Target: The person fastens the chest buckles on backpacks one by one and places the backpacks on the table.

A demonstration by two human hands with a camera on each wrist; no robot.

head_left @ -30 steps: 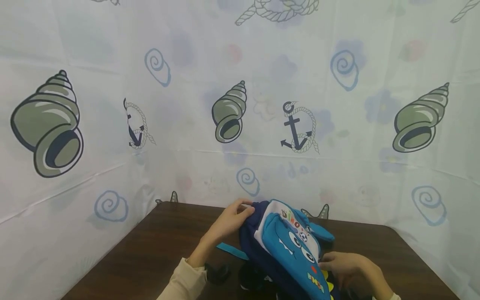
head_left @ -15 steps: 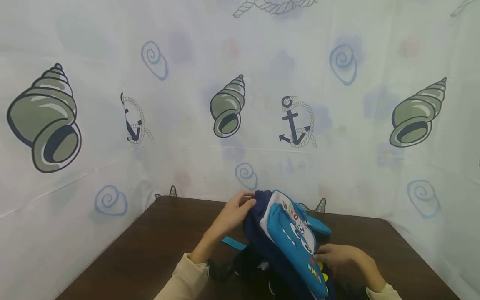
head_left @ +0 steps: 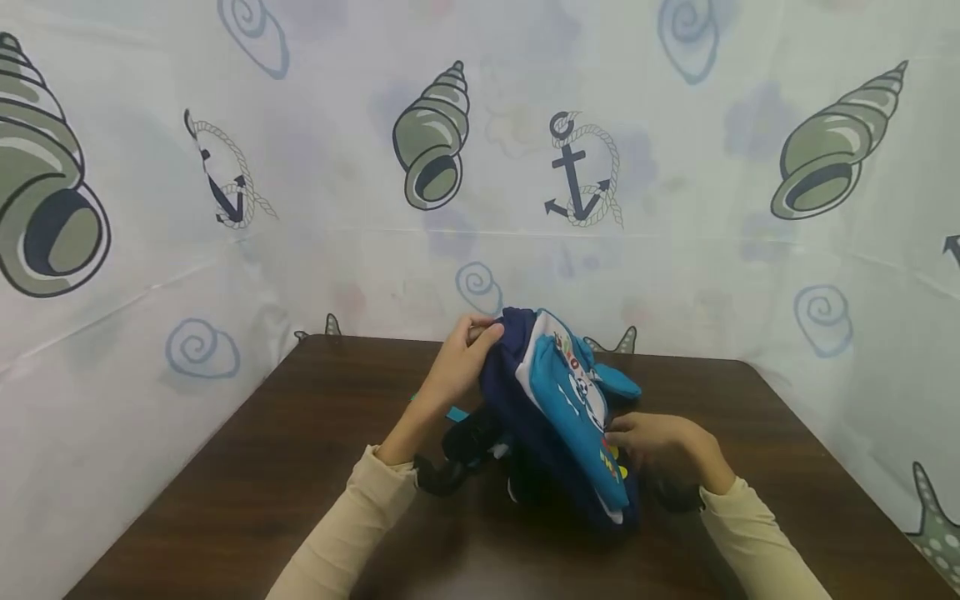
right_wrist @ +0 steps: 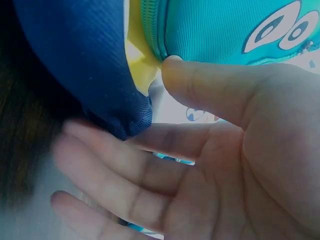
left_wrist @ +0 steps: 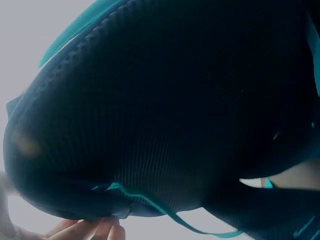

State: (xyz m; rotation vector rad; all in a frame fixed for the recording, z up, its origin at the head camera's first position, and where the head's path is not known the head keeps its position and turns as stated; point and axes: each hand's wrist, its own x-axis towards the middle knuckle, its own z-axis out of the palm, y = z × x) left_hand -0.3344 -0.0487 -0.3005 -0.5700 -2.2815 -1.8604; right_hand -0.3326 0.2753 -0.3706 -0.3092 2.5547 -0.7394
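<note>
A child's backpack (head_left: 566,408), navy with a bright blue cartoon-face pocket and yellow spikes, leans at a slant over the table. My left hand (head_left: 457,358) grips its navy edge at the upper left; in the left wrist view the fingers (left_wrist: 102,231) press against the dark ribbed fabric (left_wrist: 150,125). At the lower right side, my right hand (head_left: 663,442) holds the bag's edge. The right wrist view shows that thumb (right_wrist: 200,90) at the corner of the zipped blue pocket (right_wrist: 215,32), with the index finger partly hidden behind a navy flap (right_wrist: 85,60).
Black straps (head_left: 472,437) lie beneath and left of the bag, near a blue strap end (head_left: 456,414). The dark wooden table (head_left: 262,467) reaches back to a white curtain (head_left: 345,167) printed with shells and anchors.
The head view has tilted down, so bag and hands sit higher and more table shows. The bag's front has turned slightly further to the right. Both hands stay on it.
</note>
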